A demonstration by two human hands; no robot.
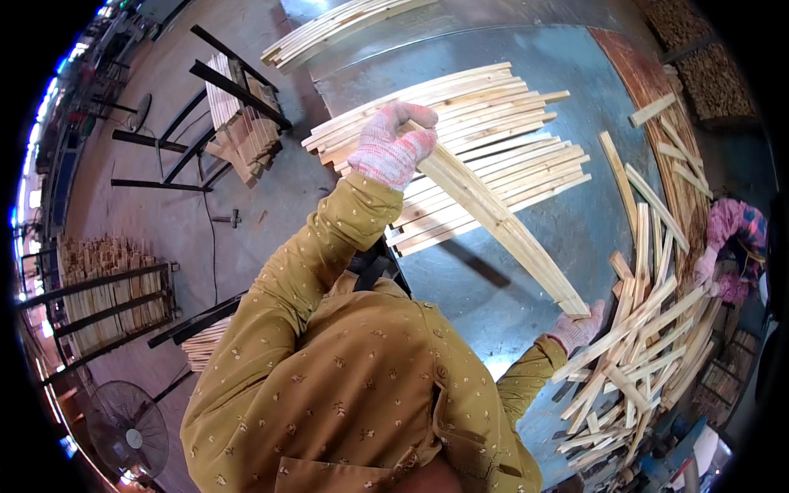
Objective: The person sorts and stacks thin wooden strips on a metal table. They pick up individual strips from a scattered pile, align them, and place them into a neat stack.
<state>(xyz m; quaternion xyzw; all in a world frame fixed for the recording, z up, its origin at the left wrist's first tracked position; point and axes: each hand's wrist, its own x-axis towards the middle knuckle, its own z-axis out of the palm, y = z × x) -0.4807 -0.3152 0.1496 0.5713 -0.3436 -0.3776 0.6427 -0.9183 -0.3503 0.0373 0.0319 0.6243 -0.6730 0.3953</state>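
Observation:
My left hand (393, 148), in a white and pink knitted glove, is closed round the upper end of a pair of long pale wooden strips (501, 222). At their lower end my right hand (579, 327), gloved alike, grips them too. The strips slant above the metal table, and how many are stacked together I cannot tell. Behind them lies a row of wooden slats (460, 107) side by side, with a second row (509, 185) just nearer. My right hand is close to a jumbled heap of loose strips (633, 345).
A blue-grey metal table (526, 74) carries the wood, with more slats (345, 29) at its far side. Across the heap, another person's gloved hands (711, 279) touch a strip. To the left stand a black metal rack (197, 131), a crate of sticks (115, 287) and a fan (130, 431).

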